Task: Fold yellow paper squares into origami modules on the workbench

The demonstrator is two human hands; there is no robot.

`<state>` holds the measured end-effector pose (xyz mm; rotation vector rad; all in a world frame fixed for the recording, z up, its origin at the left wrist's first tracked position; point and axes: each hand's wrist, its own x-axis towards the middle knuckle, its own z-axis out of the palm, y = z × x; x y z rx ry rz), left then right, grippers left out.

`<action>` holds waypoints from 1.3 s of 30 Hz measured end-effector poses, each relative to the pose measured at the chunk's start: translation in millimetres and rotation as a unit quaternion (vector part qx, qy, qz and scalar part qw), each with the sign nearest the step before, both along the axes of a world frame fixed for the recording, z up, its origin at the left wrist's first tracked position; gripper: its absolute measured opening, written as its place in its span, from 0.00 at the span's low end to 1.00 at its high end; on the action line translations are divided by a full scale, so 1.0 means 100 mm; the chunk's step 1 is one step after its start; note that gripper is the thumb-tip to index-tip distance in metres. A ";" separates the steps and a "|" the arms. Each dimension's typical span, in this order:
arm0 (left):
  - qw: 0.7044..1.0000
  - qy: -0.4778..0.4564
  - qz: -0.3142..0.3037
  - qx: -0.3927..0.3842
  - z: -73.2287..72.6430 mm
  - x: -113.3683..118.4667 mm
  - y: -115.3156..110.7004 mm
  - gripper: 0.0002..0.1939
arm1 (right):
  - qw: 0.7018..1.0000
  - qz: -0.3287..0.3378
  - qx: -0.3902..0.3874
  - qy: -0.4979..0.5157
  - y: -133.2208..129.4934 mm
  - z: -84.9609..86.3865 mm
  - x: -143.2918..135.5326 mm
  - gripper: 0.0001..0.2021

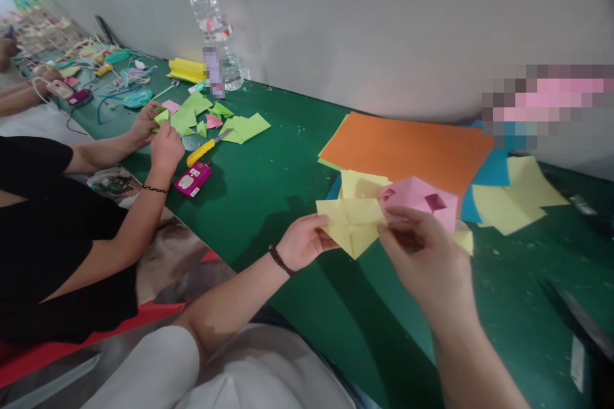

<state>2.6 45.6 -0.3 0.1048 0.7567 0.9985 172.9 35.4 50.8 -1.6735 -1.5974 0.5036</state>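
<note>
A folded sheet of yellow paper (pixel 354 220), creased and coming to a point at the bottom, is held up between my two hands. My left hand (pixel 307 241) pinches its left edge, with some fingers behind it. At the right corner, the thumb and fingers of my right hand (pixel 429 255) grip it. Just behind my right hand lies a pink folded paper piece (pixel 417 198) with diamond-shaped openings. More yellow paper (pixel 363 184) shows behind the held sheet, partly hidden by it.
Orange sheets (pixel 407 144) lie by the wall, with blue paper (pixel 494 169) and yellow squares (pixel 515 195) to their right. On the left a co-worker's hands (pixel 160 134) fold green paper, near a yellow utility knife (pixel 201 152), a purple device (pixel 192 179) and a water bottle (pixel 211 19).
</note>
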 end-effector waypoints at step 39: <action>0.994 0.047 -0.029 0.098 -0.01 0.06 -0.08 0.15 | 0.941 0.114 0.235 -0.214 -0.06 0.02 -0.11 0.04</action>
